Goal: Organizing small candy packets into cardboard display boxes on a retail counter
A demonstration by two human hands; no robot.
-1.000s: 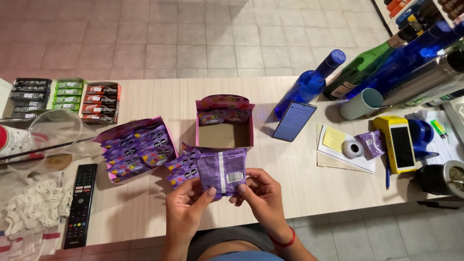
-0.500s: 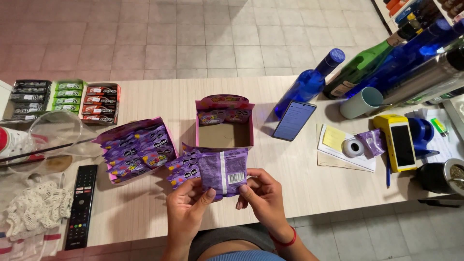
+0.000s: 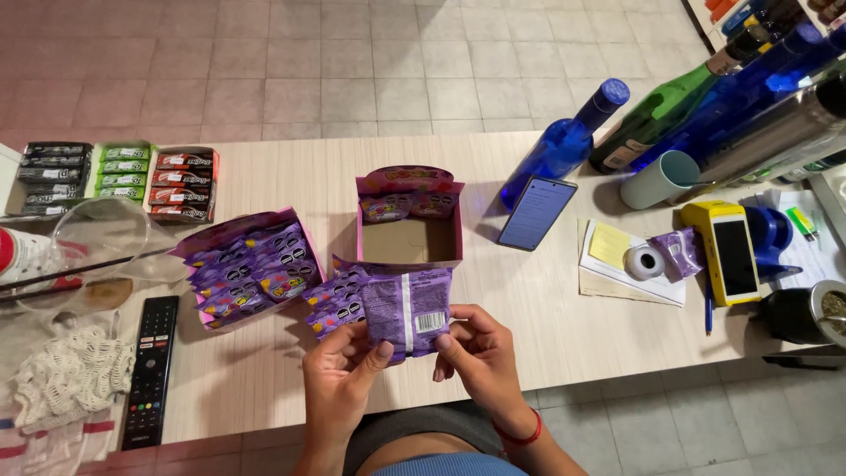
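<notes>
Both hands hold a stack of small purple candy packets (image 3: 401,304) just above the table's near edge. My left hand (image 3: 339,375) grips the stack's lower left corner, my right hand (image 3: 476,353) its lower right corner. The top packet shows its back, with a seam and a barcode. Just beyond the stack stands an open pink display box (image 3: 410,220), nearly empty, with two packets at its back. To the left lies a second pink box (image 3: 242,264), tilted and full of several purple packets.
Blue bottle (image 3: 564,145), green bottle (image 3: 656,115), phone (image 3: 536,213), teal cup (image 3: 656,181), yellow card terminal (image 3: 727,251) and tape roll (image 3: 643,262) crowd the right. Gum trays (image 3: 119,176), glass bowl (image 3: 92,247), remote (image 3: 152,370) and crochet cloth (image 3: 66,383) lie left.
The hands have shifted slightly on the stack of packets, squaring it. Nothing else on the table has moved.
</notes>
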